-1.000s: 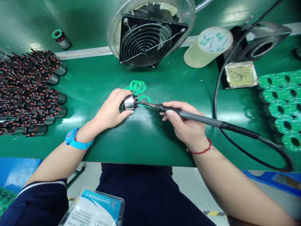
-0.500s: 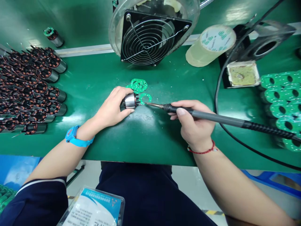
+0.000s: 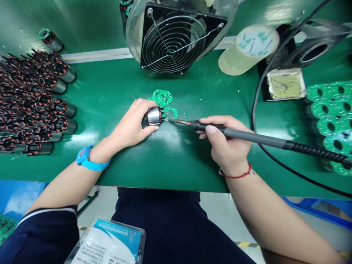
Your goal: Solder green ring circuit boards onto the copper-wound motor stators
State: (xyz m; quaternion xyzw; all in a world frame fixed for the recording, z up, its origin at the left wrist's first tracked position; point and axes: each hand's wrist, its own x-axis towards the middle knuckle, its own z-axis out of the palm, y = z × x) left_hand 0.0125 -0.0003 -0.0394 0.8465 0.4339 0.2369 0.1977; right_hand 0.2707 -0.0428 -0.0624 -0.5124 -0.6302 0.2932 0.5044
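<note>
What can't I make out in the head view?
Head view:
Silver cylindrical metal motor core: left end partly hidden by left hand.
Grey-and-black soldering iron: tip contact with core, too small.
Thin black cable: ends cut by top and right edges.
Blue-and-white rectangular badge: lower end cut by bottom edge.

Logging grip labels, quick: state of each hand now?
Left hand: closed, holding the metal cylinder.
Right hand: closed, holding the soldering iron.
</note>
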